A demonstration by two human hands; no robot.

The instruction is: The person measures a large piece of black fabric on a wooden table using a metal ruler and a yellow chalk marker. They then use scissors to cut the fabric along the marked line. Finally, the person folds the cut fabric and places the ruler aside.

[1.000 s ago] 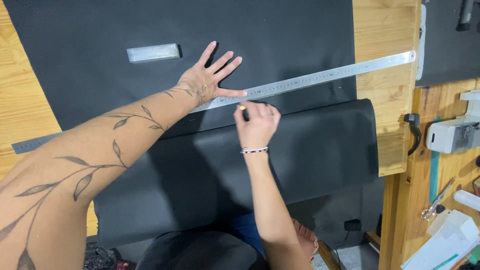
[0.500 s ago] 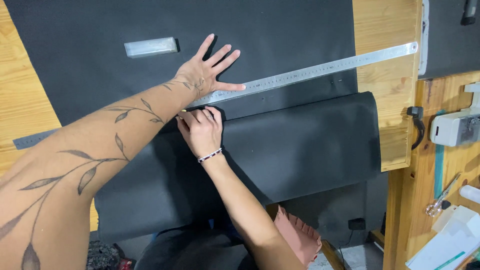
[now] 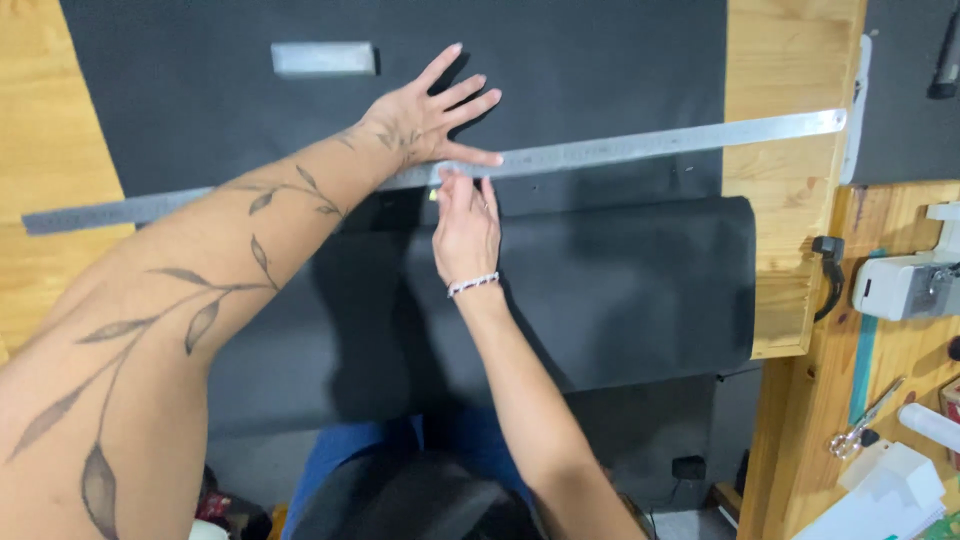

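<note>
A long steel ruler (image 3: 650, 145) lies slanted across a black sheet (image 3: 600, 60) spread on a wooden table (image 3: 50, 130). My left hand (image 3: 425, 125) lies flat on the ruler with fingers spread, pressing it onto the sheet. My right hand (image 3: 465, 225) sits just below the ruler's near edge, fingers pinched on a small marking tool (image 3: 433, 195) whose light tip touches the sheet at the ruler. The near part of the sheet (image 3: 620, 290) curls over in a roll and hangs off the table's front edge.
A small grey metal block (image 3: 322, 57) rests on the sheet at the far side. To the right are a black handle (image 3: 830, 270), a white machine (image 3: 915, 280), scissors (image 3: 860, 430) and white paper (image 3: 890, 490) on a wooden bench.
My right hand slid left along the ruler's edge, then came back right to just below my left thumb. My left hand stayed pressed on the ruler.
</note>
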